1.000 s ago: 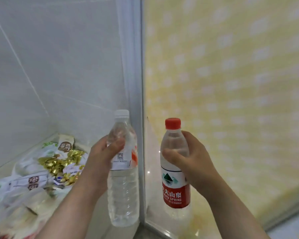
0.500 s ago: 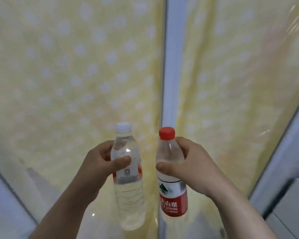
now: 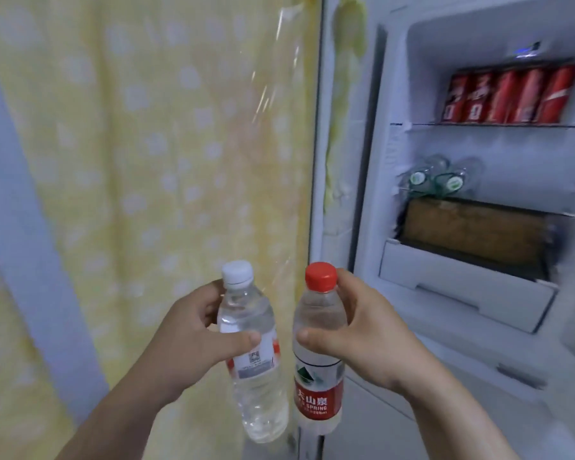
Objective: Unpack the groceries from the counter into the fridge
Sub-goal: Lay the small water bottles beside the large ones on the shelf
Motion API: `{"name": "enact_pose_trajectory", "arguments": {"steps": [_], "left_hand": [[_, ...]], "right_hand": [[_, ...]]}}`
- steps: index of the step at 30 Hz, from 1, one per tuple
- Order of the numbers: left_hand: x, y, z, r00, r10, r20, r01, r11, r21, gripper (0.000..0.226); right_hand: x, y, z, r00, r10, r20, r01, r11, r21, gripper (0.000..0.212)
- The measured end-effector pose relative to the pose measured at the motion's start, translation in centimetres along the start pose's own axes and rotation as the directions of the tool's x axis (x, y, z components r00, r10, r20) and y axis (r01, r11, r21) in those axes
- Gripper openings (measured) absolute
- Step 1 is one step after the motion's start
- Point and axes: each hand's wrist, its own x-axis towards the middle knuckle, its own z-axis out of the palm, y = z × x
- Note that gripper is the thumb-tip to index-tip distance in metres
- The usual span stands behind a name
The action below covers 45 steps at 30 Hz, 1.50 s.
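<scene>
Both water bottles now hang before an open fridge (image 3: 395, 327) that was out of view half a second ago, when only yellow dotted panels lay behind them. The white-capped bottle (image 3: 246, 310) and the red-capped bottle (image 3: 317, 393) are sealed, hold clear water and stand roughly upright just beside each other in the air, below and left of the shelves. The white-capped one tilts slightly, its base toward the other.

The left hand (image 3: 186, 346) grips the white-capped bottle around its upper body, its fingers (image 3: 239, 340) curled tight, thumb across the front above the label. The right hand (image 3: 372, 340) wraps the red-capped bottle at its shoulder the same way, thumb in front and the other fingers behind, one close to the cap. Both forearms reach up from the bottom of the frame.

Inside the fridge, a row of red cans (image 3: 512, 94) stands on the glass shelf (image 3: 478, 125). One level down, clear bottles with green caps (image 3: 435, 180) lie on their sides, caps facing out. Beneath them sits a drawer (image 3: 472, 230) with a brown front; what it contains cannot be made out. A yellow polka-dot panel (image 3: 146, 161) fills the left half of the view.
</scene>
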Motion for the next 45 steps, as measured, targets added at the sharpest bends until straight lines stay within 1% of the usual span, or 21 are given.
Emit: {"name": "enact_pose_trajectory", "arguments": {"steps": [4, 7, 10, 15, 17, 20, 22, 24, 26, 29, 30, 33, 35, 37, 39, 41, 45], "left_hand": [[4.7, -0.5, 3.0, 0.994, 0.034, 0.108, -0.028, 0.998, -0.062, 0.055], [7.5, -0.9, 4.8, 0.98, 0.06, 0.191, -0.043, 0.994, -0.096, 0.049], [9.7, -1.7, 6.3, 0.959, 0.078, 0.271, -0.038, 0.988, -0.149, 0.05], [11.8, -2.8, 9.3, 0.892, 0.117, 0.436, -0.049, 0.985, -0.164, 0.051], [12.2, -3.2, 10.1, 0.873, 0.114, 0.475, -0.054, 0.989, -0.138, 0.049], [14.3, -3.8, 12.0, 0.806, 0.146, 0.574, -0.088, 0.988, -0.128, 0.048], [15.7, -3.7, 13.7, 0.773, 0.166, 0.612, -0.104, 0.985, -0.135, 0.05], [17.4, -3.6, 15.5, 0.772, 0.182, 0.609, -0.112, 0.982, -0.151, 0.049], [19.5, -3.6, 17.2, 0.787, 0.19, 0.587, -0.111, 0.979, -0.169, 0.048], [23.2, -3.7, 20.2, 0.805, 0.189, 0.563, -0.093, 0.976, -0.195, 0.049], [24.4, -3.7, 21.2, 0.813, 0.186, 0.553, -0.086, 0.976, -0.202, 0.05], [27.9, -3.3, 24.0, 0.829, 0.185, 0.528, -0.073, 0.971, -0.226, 0.053], [29.9, -2.8, 25.5, 0.838, 0.198, 0.509, -0.095, 0.971, -0.22, 0.054], [31.7, -2.0, 27.0, 0.842, 0.212, 0.496, -0.115, 0.969, -0.22, 0.056], [33.5, -1.2, 28.3, 0.848, 0.225, 0.479, -0.129, 0.966, -0.226, 0.054], [35.0, 0.0, 29.3, 0.849, 0.249, 0.466, -0.134, 0.955, -0.265, 0.051], [38.0, 2.5, 30.6, 0.821, 0.325, 0.469, -0.182, 0.928, -0.324, 0.054]], "right_hand": [[-0.4, 0.8, -3.1, 0.984, 0.075, -0.16, -0.082, 0.996, -0.043, 0.048], [-1.0, 1.5, -4.5, 0.954, 0.113, -0.278, -0.136, 0.988, -0.067, 0.05], [-1.7, 2.4, -4.8, 0.92, 0.148, -0.362, -0.185, 0.98, -0.071, 0.047], [-2.9, 4.0, -5.0, 0.863, 0.213, -0.457, -0.296, 0.948, -0.116, 0.056], [-3.2, 4.3, -5.0, 0.863, 0.23, -0.45, -0.329, 0.932, -0.154, 0.059], [-2.8, 5.6, -5.7, 0.852, 0.259, -0.455, -0.374, 0.909, -0.184, 0.062], [-2.5, 6.6, -7.0, 0.84, 0.253, -0.48, -0.383, 0.903, -0.195, 0.063], [-1.8, 7.8, -8.6, 0.829, 0.226, -0.512, -0.375, 0.903, -0.209, 0.059], [-0.7, 9.1, -10.5, 0.819, 0.194, -0.54, -0.363, 0.904, -0.226, 0.057], [1.8, 11.2, -13.8, 0.824, 0.126, -0.552, -0.33, 0.9, -0.286, 0.066], [2.7, 11.9, -15.1, 0.825, 0.112, -0.554, -0.324, 0.897, -0.301, 0.065], [5.7, 13.8, -18.9, 0.811, 0.1, -0.577, -0.3, 0.917, -0.262, 0.058], [7.5, 14.8, -21.4, 0.8, 0.086, -0.594, -0.269, 0.936, -0.227, 0.054], [9.2, 15.1, -23.5, 0.776, 0.069, -0.627, -0.232, 0.956, -0.181, 0.049], [10.9, 15.2, -25.5, 0.749, 0.056, -0.66, -0.195, 0.971, -0.139, 0.045], [12.3, 15.1, -27.3, 0.725, 0.039, -0.688, -0.151, 0.983, -0.104, 0.042], [14.5, 13.6, -29.7, 0.73, -0.046, -0.682, -0.093, 0.982, -0.167, 0.047]]}}
